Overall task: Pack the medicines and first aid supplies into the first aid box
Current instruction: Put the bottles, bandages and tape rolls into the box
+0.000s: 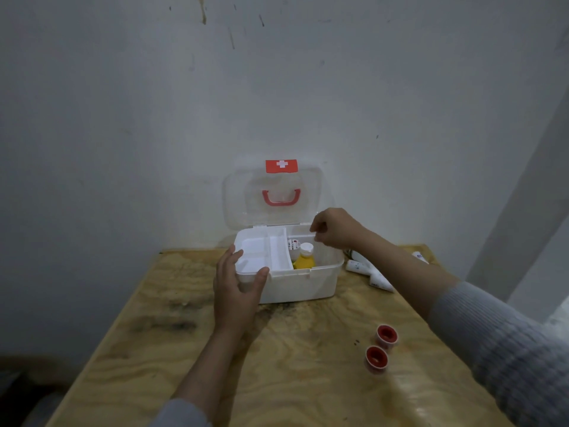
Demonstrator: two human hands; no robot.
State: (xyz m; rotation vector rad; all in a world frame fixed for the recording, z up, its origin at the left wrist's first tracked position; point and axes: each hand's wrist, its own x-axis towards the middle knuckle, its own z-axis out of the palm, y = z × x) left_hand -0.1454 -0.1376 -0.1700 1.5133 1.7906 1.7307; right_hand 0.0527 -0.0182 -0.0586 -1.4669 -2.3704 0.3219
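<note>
The white first aid box (308, 285) stands at the back of the wooden table, its clear lid (240, 192) with a red handle raised against the wall. A white divided tray (261, 251) fills its left half. In the right half stand a yellow bottle with a white cap (304, 260) and a white container with a red label (294, 244). My left hand (237, 288) grips the box's front left corner, thumb on the rim. My right hand (335, 228) hovers over the box's back right corner, fingertips pinched together; whether they hold anything is unclear.
White tubes and rolls (369, 271) lie on the table just right of the box, partly behind my right forearm. Two small red-topped white rolls (381, 346) sit near the front right. The table (154, 334) is stained plywood, with a wall close behind.
</note>
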